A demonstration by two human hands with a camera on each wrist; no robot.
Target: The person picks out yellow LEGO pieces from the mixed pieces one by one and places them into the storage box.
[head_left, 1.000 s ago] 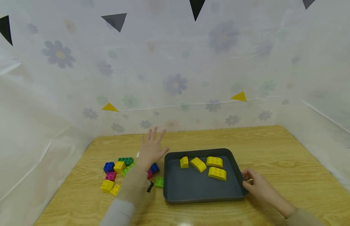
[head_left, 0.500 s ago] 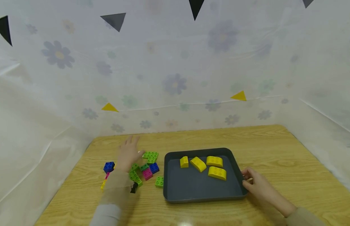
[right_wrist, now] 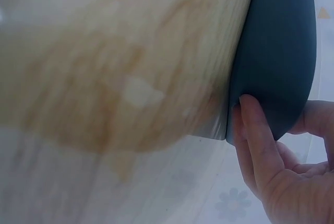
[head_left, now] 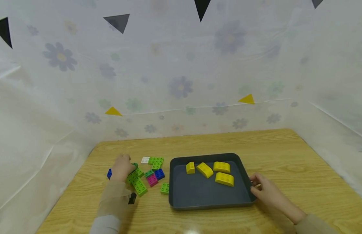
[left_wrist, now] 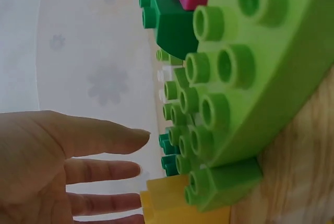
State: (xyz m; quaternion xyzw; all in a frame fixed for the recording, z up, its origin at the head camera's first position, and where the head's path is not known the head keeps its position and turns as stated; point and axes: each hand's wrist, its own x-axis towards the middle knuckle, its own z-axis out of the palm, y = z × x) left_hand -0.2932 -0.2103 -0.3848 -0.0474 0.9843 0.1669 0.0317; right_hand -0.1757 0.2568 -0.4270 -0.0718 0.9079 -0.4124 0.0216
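Note:
My left hand (head_left: 121,167) is over the brick pile at the left, its back hiding some bricks. In the left wrist view its thumb and fingers are extended and apart, with fingertips beside a yellow brick (left_wrist: 177,200). Light green bricks (left_wrist: 250,78) lie close by. My right hand (head_left: 268,192) holds the right edge of the dark grey tray (head_left: 198,196). In the right wrist view, fingers press the outer wall of the tray (right_wrist: 276,41), with the thumb on its other side. Several yellow bricks, including a curved one (head_left: 224,179), lie in the tray.
Between pile and tray lie a magenta brick (head_left: 152,180), a blue brick (head_left: 159,174) and a green brick (head_left: 164,188) near the tray's left wall. A white brick (head_left: 145,160) lies behind. The wooden table (head_left: 216,143) meets a flowered curtain (head_left: 181,120) at the back.
My left hand has moved left and down from above the back of the pile to the bricks at its left side. The right hand and tray have stayed in place.

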